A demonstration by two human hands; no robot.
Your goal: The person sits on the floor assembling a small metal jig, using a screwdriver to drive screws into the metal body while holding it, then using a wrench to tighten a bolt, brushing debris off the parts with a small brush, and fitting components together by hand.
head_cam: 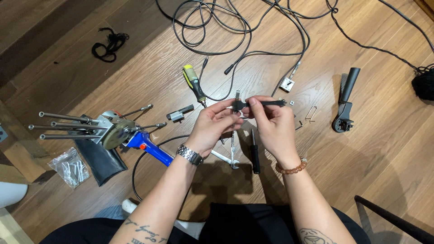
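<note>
Both hands meet over a wooden floor and hold one small black metal part with a thin arm that sticks out to the right. My left hand, with a metal watch at the wrist, pinches its left end, where a short stud points up. My right hand, with a bead bracelet, grips its middle between thumb and forefinger. A small ring seems to sit between the fingertips. Below the hands lie a small wrench and a black screwdriver.
A yellow-and-black screwdriver lies above the hands. At the left is a blue-handled power tool with long metal rods, a black pouch and a clear bag of bits. Black cables loop across the top. A black handle lies at the right.
</note>
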